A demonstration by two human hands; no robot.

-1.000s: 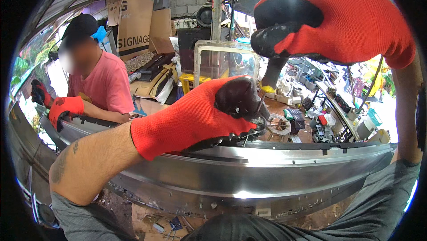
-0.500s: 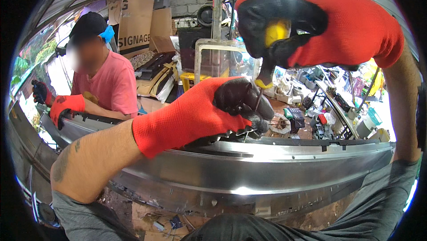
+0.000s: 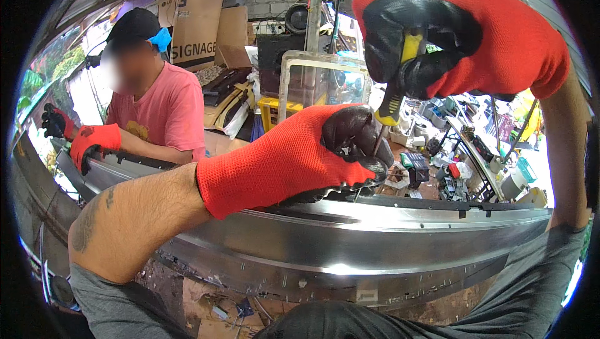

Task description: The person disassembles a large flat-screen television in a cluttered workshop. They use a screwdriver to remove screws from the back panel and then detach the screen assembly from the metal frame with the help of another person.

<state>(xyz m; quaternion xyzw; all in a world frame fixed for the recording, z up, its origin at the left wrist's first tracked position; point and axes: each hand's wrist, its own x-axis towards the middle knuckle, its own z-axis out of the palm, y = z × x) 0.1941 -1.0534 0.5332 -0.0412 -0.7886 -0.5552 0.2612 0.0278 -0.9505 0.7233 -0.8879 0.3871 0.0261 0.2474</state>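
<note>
Both my hands wear red gloves with black palms. Raised at the upper right, my right hand (image 3: 450, 39) is closed around the yellow-and-black handle of a screwdriver (image 3: 390, 106), whose shaft slants down. My left hand (image 3: 312, 151) is closed lower down, its fingers pinched about that thin shaft just above a long metal panel (image 3: 350, 248). The tip of the shaft comes out below the fingers at the panel's dark upper edge; what it touches there is too small to tell.
At the left a person in a pink shirt (image 3: 164, 98) rests a gloved hand (image 3: 94, 142) on the panel's far end. Behind are cardboard (image 3: 194, 26), a clear-framed panel (image 3: 287, 82), a yellow crate (image 3: 270, 114) and a metal post (image 3: 315, 10). Clutter (image 3: 450, 176) covers the floor beyond.
My right hand has shifted slightly right and its grip has turned, showing more of the screwdriver handle. My left hand stays at the shaft, a little further right in view.
</note>
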